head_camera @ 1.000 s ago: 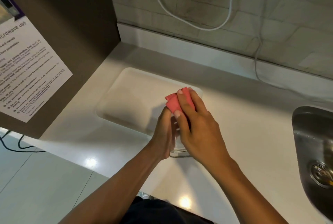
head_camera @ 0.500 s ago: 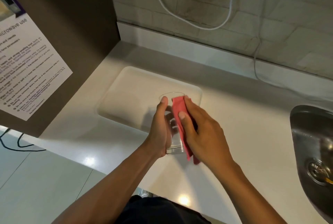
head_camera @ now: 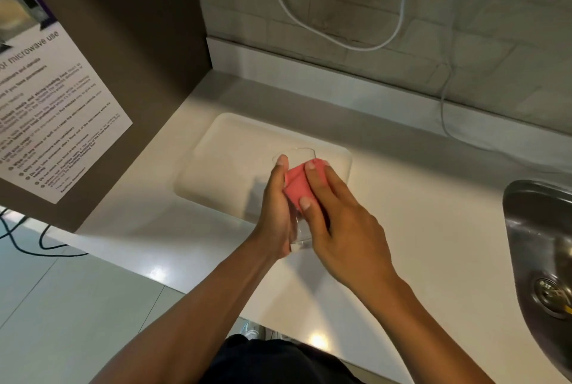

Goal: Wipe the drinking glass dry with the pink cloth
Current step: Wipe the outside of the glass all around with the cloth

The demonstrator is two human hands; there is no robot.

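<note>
My left hand [head_camera: 274, 213] is wrapped around the drinking glass [head_camera: 298, 229], holding it near the middle of the frame, above the white bench [head_camera: 418, 229]. My right hand [head_camera: 340, 222] presses the pink cloth [head_camera: 298, 187] flat against the side of the glass, fingers [head_camera: 312, 179] spread over the fabric up near the rim. Just behind the glass in the picture lies a shallow white tray [head_camera: 232, 151]. A steel sink [head_camera: 538, 244] sits at the right edge, and a microwave notice [head_camera: 46, 105] hangs at the upper left.
</note>
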